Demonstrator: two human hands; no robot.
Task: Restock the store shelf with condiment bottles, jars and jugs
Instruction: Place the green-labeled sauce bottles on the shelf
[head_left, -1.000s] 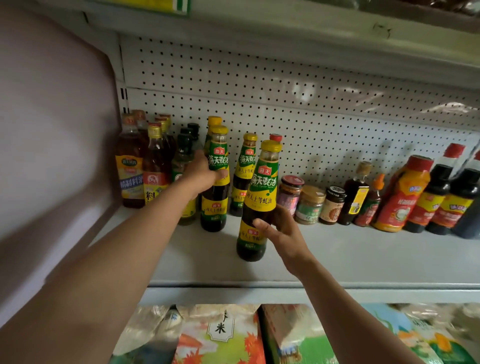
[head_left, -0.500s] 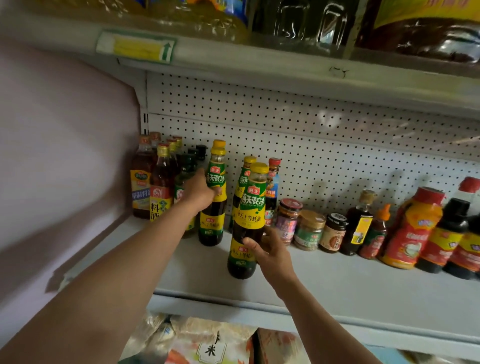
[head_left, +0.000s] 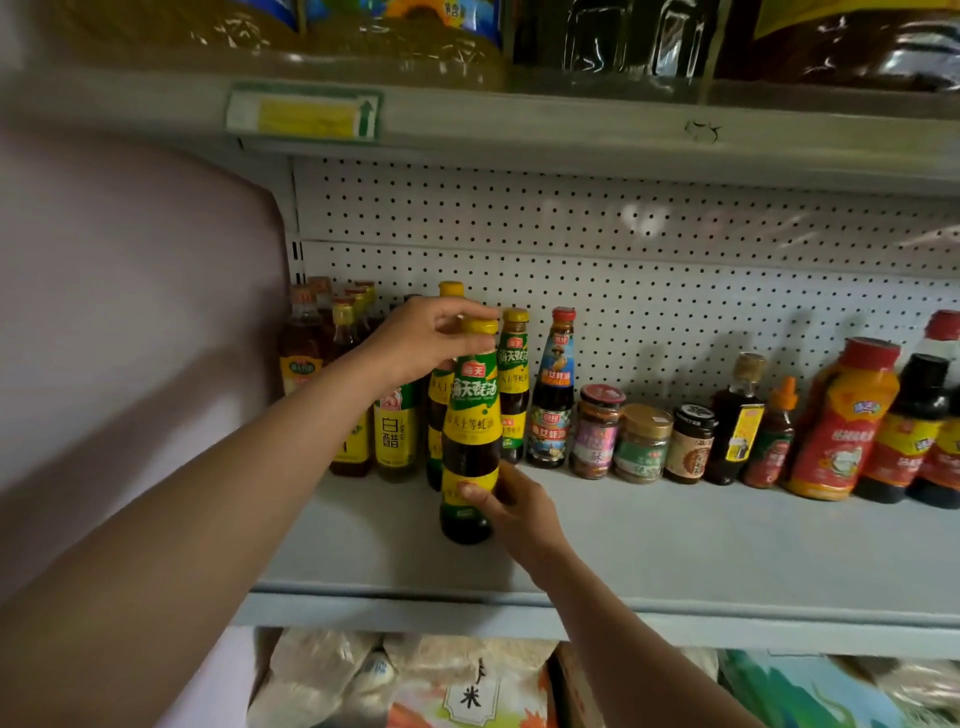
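A dark sauce bottle (head_left: 470, 431) with a yellow cap and a green-and-yellow label stands upright on the grey shelf (head_left: 675, 545), a little in front of the row. My right hand (head_left: 511, 506) grips its lower part from the right. My left hand (head_left: 423, 340) is at its neck, fingers curled round the yellow cap. Two like bottles (head_left: 514, 382) stand right behind it, one partly hidden. Left of them are a white vinegar bottle (head_left: 395, 431) and several amber bottles (head_left: 304, 338) against the side wall.
Along the back to the right stand a blue-labelled bottle (head_left: 553, 389), three small jars (head_left: 641, 441), and several red and dark sauce bottles (head_left: 841, 421). Big jugs (head_left: 395, 36) fill the shelf above. Rice bags (head_left: 467, 686) lie below. A pink wall (head_left: 130, 338) closes the left.
My left hand let go of the bottle behind and came over to the cap of the front bottle. My right hand slid that bottle leftward. The camera tilted up.
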